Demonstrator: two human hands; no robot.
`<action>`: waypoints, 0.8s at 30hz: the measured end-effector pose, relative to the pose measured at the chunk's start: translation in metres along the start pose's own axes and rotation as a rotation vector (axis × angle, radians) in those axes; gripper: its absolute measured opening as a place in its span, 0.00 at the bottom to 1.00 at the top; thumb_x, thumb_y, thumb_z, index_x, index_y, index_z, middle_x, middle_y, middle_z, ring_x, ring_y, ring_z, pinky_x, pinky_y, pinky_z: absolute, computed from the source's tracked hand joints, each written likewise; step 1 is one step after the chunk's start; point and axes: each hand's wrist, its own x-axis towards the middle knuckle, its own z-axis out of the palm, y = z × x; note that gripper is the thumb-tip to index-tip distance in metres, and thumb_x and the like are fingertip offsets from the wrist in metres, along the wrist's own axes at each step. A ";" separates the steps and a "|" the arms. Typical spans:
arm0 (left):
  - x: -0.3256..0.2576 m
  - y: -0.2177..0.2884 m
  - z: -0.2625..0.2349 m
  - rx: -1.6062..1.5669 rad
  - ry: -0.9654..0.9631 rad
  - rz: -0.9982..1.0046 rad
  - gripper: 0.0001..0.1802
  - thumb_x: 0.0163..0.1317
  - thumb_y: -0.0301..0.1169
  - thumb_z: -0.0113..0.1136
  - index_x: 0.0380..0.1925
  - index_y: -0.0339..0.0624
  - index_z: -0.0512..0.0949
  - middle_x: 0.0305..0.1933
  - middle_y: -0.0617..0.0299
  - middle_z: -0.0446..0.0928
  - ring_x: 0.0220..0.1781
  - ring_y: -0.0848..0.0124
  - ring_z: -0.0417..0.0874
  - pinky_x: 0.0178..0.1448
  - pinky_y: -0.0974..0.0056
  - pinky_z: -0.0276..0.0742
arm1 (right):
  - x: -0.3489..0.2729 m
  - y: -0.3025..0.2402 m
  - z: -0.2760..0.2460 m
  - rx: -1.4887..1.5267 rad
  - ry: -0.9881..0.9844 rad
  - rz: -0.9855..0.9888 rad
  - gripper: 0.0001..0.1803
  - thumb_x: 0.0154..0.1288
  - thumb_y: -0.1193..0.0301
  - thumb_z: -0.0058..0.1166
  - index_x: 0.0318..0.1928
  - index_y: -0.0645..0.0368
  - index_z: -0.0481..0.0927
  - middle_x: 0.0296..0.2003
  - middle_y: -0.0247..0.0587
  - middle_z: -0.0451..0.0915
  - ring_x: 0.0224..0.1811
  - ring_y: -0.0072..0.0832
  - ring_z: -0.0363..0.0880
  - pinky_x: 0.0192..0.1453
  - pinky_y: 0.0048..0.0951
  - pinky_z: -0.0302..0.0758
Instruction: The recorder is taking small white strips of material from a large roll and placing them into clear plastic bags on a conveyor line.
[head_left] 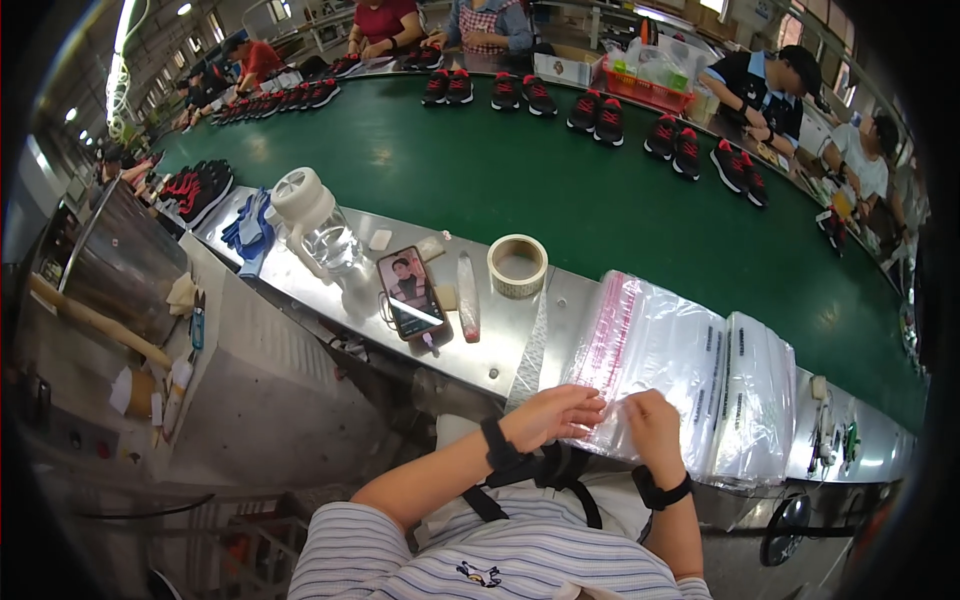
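Nearest, the striped shirt (pixel 490 560) is cut off by the lower edge. The left forearm is angled up and rightward from the sleeve, and the right one is raised steeply, its lower part partly covered by the shirt. A black band (pixel 503 448) is worn on the left wrist, and another on the right.

The left hand (pixel 556 414) is turned toward the right, its fingers loosely bent and slightly spread; its grip is left partly open, with nothing seen held. The right hand (pixel 655 430) is kept just beside it, knuckles up, fingers curled in. Its fingertips are tucked from sight, so whether film is pinched in that grip cannot be told.

Beneath and beyond both hands, the clear plastic bags (pixel 665 350) are laid on the metal surface (pixel 572 305), with a second stack (pixel 758 390) placed at their right. Individual layers are blurred by glare. To the left, a tape roll (pixel 518 289), a phone (pixel 410 292) and a bottle (pixel 327 238) are set out.

Farther off, black-and-red shoes (pixel 686 153) are spaced along the green belt (pixel 420 180). Co-workers (pixel 765 95) are seen beyond, several cropped by the upper edge.
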 end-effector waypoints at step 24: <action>-0.058 -0.036 -0.054 0.703 0.386 0.091 0.11 0.61 0.33 0.54 0.39 0.40 0.79 0.36 0.67 0.77 0.27 0.78 0.73 0.32 0.73 0.68 | -0.078 0.020 -0.060 0.064 0.405 0.421 0.10 0.57 0.80 0.49 0.41 0.69 0.74 0.42 0.49 0.75 0.45 0.41 0.74 0.50 0.34 0.70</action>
